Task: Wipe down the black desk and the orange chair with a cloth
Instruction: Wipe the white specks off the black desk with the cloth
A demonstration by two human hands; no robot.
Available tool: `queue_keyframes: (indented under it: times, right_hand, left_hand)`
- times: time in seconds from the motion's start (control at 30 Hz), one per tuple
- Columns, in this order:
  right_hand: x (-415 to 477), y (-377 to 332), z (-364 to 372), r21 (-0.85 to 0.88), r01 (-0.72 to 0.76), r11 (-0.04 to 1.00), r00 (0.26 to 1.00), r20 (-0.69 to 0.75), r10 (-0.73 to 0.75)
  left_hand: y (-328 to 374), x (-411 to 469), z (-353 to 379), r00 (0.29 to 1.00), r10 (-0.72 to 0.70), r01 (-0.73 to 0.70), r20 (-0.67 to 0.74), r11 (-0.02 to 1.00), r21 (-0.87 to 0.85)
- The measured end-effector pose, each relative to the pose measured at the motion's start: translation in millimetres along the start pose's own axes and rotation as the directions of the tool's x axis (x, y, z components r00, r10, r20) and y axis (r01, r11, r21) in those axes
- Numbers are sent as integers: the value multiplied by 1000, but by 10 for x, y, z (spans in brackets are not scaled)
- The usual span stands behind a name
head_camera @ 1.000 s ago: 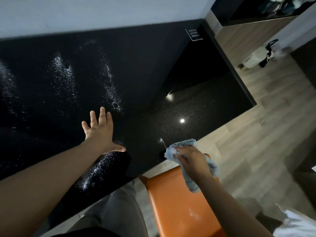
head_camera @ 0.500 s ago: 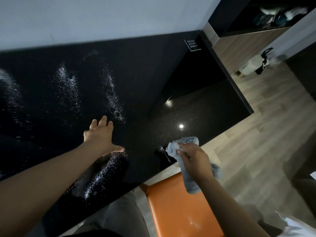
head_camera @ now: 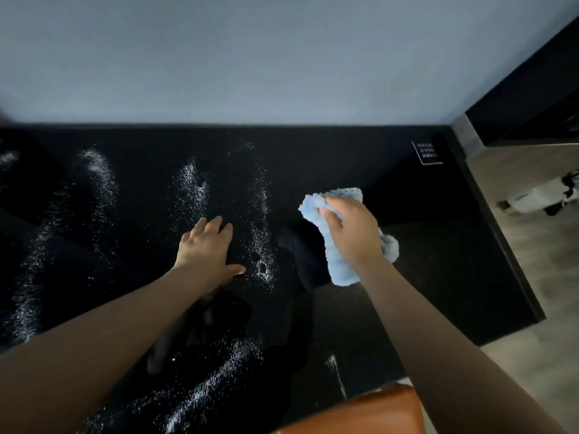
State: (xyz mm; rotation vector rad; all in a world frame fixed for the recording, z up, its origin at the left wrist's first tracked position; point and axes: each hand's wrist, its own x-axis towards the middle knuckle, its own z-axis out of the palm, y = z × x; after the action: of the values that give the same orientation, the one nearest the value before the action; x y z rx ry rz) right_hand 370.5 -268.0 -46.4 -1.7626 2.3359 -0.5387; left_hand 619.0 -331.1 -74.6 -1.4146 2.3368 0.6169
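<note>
The head view shows the right hand (head_camera: pixel 354 233) gripping a bunched light-blue cloth (head_camera: pixel 340 267), fingers curled round it, over the right half of the black bench (head_camera: pixel 438 261). The left hand (head_camera: pixel 206 245) lies flat on the bench, fingers straight and thumb spread, among streaks of white specks (head_camera: pixel 260 233). A corner of the orange chair (head_camera: pixel 369 411) shows at the bench's near edge.

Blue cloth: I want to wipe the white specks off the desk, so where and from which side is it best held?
Probably around its bunched middle, from above, as the right hand grips it: the blue cloth is a crumpled roll with both ends sticking out past the hand, free to wipe.
</note>
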Motion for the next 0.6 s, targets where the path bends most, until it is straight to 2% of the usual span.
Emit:
queue_keyframes:
  times: [0.27,0.6]
  right_hand:
    - [1265,-141,286,9,120,993,992,25,-120]
    - [2196,-251,630,-17,192,981,981,31,-191]
  left_hand:
    - [-200,458,42,996,-79,76,40,996,55]
    - [-291,544,218,995,-83,81,57,996,37]
